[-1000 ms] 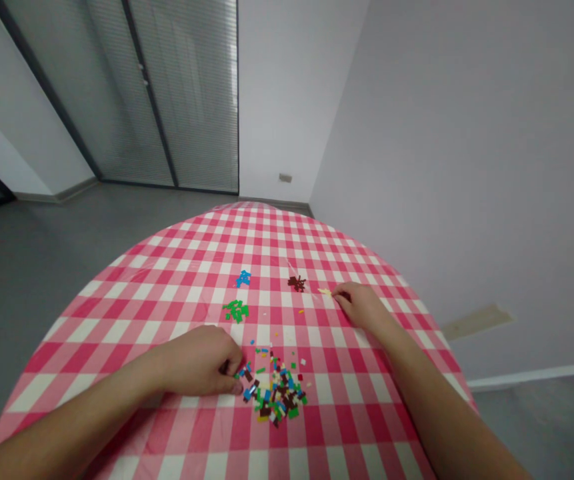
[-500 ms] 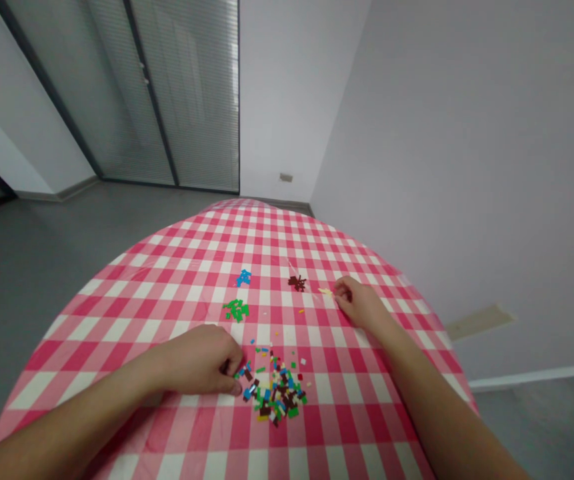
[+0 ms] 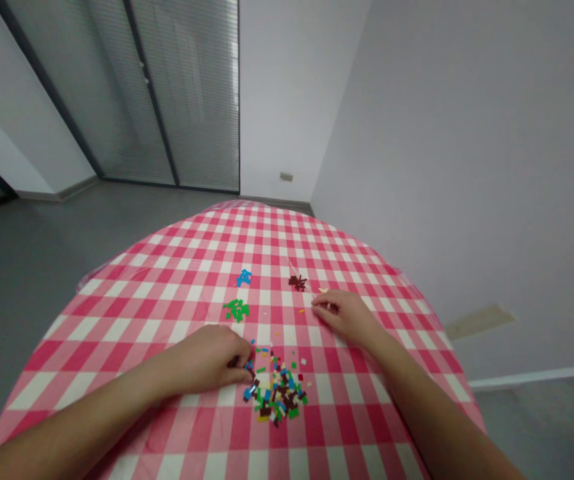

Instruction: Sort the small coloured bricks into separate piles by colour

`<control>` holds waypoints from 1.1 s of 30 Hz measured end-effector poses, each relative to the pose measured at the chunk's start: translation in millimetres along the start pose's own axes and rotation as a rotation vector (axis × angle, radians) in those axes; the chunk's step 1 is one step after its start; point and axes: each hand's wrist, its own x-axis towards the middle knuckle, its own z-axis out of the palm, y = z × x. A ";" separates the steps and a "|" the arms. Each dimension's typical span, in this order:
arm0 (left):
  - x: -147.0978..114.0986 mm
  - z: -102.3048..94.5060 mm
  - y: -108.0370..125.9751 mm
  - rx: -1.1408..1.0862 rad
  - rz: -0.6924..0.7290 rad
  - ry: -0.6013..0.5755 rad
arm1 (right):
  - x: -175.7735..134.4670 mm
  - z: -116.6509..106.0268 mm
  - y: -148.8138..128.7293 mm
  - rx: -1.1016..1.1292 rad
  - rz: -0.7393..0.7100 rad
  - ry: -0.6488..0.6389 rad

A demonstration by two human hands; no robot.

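Observation:
A mixed pile of small toy bricks (image 3: 281, 393) in several colours lies on the checked tablecloth in front of me. My left hand (image 3: 219, 360) rests at the pile's left edge, thumb and forefinger pinched on a small dark brick; its exact shape is partly hidden. My right hand (image 3: 344, 317) hovers low over the cloth to the right, fingers loosely curled with a gap to the thumb, and no brick shows in it. Just behind its fingers is a small group of cream bricks (image 3: 323, 290), partly covered by the hand. Brown bricks (image 3: 297, 283) form a cluster left of that.
Green bricks (image 3: 237, 310) and blue bricks (image 3: 243, 277) sit in separate clusters at the left. A lone orange brick (image 3: 301, 311) lies between the clusters and my right hand. The red-and-white tablecloth (image 3: 167, 280) covers a round-edged table, with a wall close on the right.
My right hand has moved left and slightly nearer, now covering part of the cream bricks. My left hand has shifted slightly right onto the pile's edge. The clusters stay put.

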 end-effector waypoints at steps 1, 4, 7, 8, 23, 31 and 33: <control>0.6 1.6 -0.3 0.003 -0.004 0.009 | -1.0 3.6 -7.8 0.034 -0.064 -0.041; 2.2 5.5 -0.8 -0.018 0.005 0.038 | -3.4 14.8 -24.8 0.072 -0.203 -0.130; 3.3 6.9 0.4 -0.070 0.061 0.055 | -4.3 22.6 -30.5 0.085 -0.257 -0.162; 3.6 7.2 1.0 -0.090 0.080 0.064 | -4.2 24.2 -31.1 0.086 -0.265 -0.163; 19.7 27.6 -2.4 -0.277 0.172 0.705 | -2.2 24.1 -44.5 0.268 -0.193 -0.075; 21.9 30.7 2.8 -0.261 0.251 0.740 | -13.6 26.5 -66.3 0.523 -0.057 -0.063; 21.9 31.4 5.0 -0.252 0.282 0.756 | -15.8 32.6 -67.9 0.627 0.002 -0.087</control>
